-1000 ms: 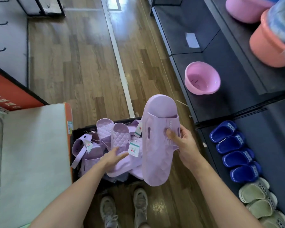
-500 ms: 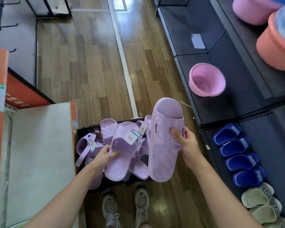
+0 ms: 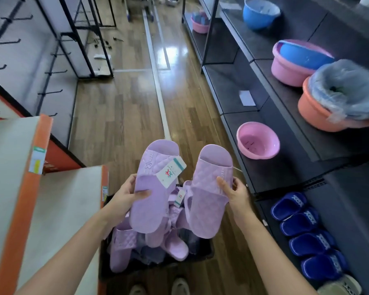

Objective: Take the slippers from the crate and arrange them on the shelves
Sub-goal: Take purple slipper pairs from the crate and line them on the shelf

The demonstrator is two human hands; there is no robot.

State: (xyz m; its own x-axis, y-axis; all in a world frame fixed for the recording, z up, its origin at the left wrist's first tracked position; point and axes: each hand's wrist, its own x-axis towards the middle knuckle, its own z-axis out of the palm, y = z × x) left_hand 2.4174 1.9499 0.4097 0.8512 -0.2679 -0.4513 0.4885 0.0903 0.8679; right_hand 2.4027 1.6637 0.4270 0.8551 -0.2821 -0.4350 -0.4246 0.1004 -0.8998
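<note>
Two held slippers [image 3: 151, 199] hide much of the crate [image 3: 153, 268]; its pile blurs.

I see a pink basin [image 3: 258, 143] right of the wooden floor [image 3: 119, 116], an orange basin [image 3: 313, 113] topped with clear plastic wrap [image 3: 345, 90] beside a pink tub [image 3: 285, 71] holding a blue basin [image 3: 303, 54], and an orange-edged board [image 3: 9, 167] at left.

A shop is shown: dark shelves [image 3: 239, 86] are stocked with basins [image 3: 257, 143] and slippers [image 3: 303, 235], and bare hook racks [image 3: 19, 67] are seen opposite.
</note>
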